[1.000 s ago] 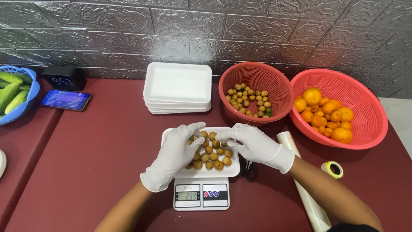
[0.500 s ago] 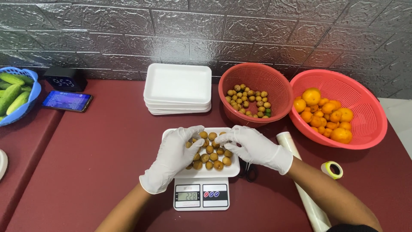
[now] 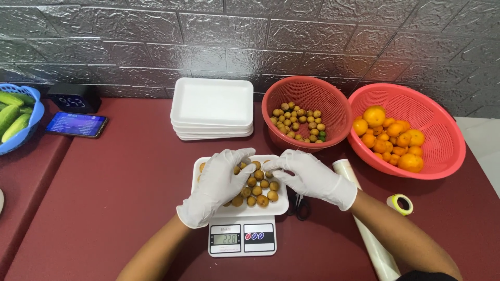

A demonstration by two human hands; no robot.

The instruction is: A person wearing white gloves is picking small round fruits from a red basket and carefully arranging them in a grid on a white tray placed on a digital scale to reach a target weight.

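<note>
My gloved left hand [image 3: 216, 184] lies spread over the small brown fruits [image 3: 258, 188] in the white foam tray [image 3: 276, 207], which sits on the digital scale [image 3: 242, 238] on the dark red worktop [image 3: 120, 192]. Its grip is loose, closed on nothing. My right hand [image 3: 310, 177] hovers at the tray's far edge, fingers curled; whether they pinch a fruit I cannot tell.

Two red baskets [image 3: 307, 112] and one blue basket [image 3: 23, 130] stand here. One scale [image 3: 242, 238], one phone [image 3: 76, 125], one clock [image 3: 74, 97]. Two gloved hands [image 3: 219, 184].
</note>
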